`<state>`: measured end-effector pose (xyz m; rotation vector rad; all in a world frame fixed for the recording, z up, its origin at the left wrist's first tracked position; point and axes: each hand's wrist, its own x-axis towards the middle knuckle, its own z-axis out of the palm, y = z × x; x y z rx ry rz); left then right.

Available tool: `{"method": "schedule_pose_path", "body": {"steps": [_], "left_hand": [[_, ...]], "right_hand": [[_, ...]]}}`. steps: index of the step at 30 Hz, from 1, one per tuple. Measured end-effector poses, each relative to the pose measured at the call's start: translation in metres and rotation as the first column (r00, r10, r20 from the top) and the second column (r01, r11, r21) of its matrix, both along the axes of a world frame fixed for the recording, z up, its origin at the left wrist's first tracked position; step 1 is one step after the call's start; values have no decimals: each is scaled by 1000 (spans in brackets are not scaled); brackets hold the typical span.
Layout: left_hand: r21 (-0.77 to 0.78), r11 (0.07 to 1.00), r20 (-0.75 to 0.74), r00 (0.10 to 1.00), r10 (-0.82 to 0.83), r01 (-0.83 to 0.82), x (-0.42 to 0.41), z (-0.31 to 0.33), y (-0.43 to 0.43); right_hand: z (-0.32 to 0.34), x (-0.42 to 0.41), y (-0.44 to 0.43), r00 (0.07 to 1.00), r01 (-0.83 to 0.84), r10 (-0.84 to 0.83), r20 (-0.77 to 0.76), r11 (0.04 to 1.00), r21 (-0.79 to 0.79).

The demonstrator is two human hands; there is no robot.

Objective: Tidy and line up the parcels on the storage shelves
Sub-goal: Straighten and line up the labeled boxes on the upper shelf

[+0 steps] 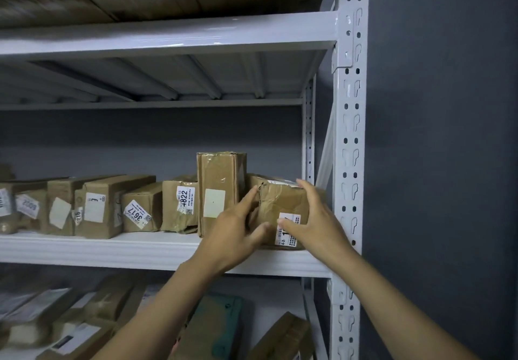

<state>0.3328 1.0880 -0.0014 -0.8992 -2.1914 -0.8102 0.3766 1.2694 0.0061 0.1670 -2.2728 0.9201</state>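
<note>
On the white shelf (168, 250), a crumpled, taped brown parcel (280, 199) with a white label (290, 238) sat gripped at its sides by the left hand (232, 233) and right hand (316, 219).

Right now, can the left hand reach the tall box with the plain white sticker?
Probably yes. The left hand is right beside the tall box, whose front is uncovered; it would only have to let go of the crumpled parcel it holds with the right hand.
</note>
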Motion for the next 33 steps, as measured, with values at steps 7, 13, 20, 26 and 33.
{"method": "schedule_pose_path", "body": {"steps": [7, 13, 20, 26, 33], "left_hand": [[169, 981, 73, 992, -108, 94, 12, -10, 6], [316, 923, 68, 965, -253, 219, 42, -3, 9], [440, 852, 63, 937, -344, 283, 79, 6, -14], [466, 823, 27, 924, -380, 325, 117, -3, -79], [506, 823, -38, 959, -280, 260, 150, -3, -185]], "right_hand": [[-7, 6, -15, 987, 58, -57, -149, 998, 6], [-9, 32, -22, 942, 40, -53, -331, 998, -45], [0, 80, -60, 897, 54, -68, -436, 998, -45], [4, 125, -115, 878, 116, -72, -473, 991, 63], [17, 140, -208, 908, 117, -61, -415, 987, 110]]}}
